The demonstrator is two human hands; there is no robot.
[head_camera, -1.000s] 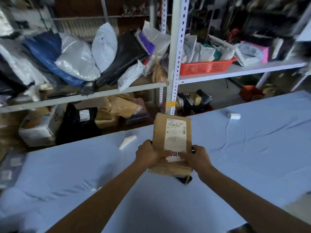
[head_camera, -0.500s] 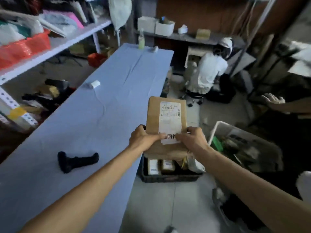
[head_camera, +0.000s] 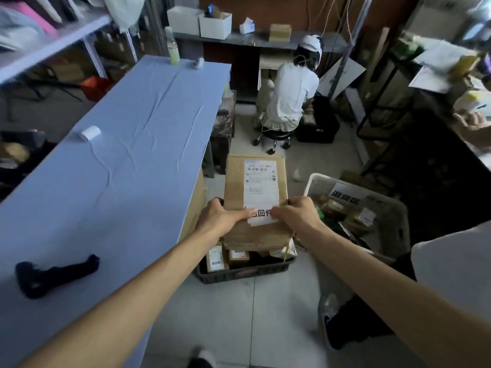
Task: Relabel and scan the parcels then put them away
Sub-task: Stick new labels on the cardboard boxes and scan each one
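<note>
Holding parcel (head_camera: 233,187) above crate (head_camera: 244,273)

Gripping its near end with left hand (head_camera: 220,217) and right hand (head_camera: 297,212), both curled round opposite edges, thumbs pressing the white label (head_camera: 261,192). Holding it label-up just beside the blue table (head_camera: 132,160), above smaller boxes (head_camera: 216,258) in the crate.

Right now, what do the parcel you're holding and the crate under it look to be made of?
Parcel: brown cardboard, matte, judging by its dull tan face and creased, softened edges. Its label: white paper, smooth, with black print. Crate: probably moulded black plastic, going by its ribbed wall and faint sheen.
</note>
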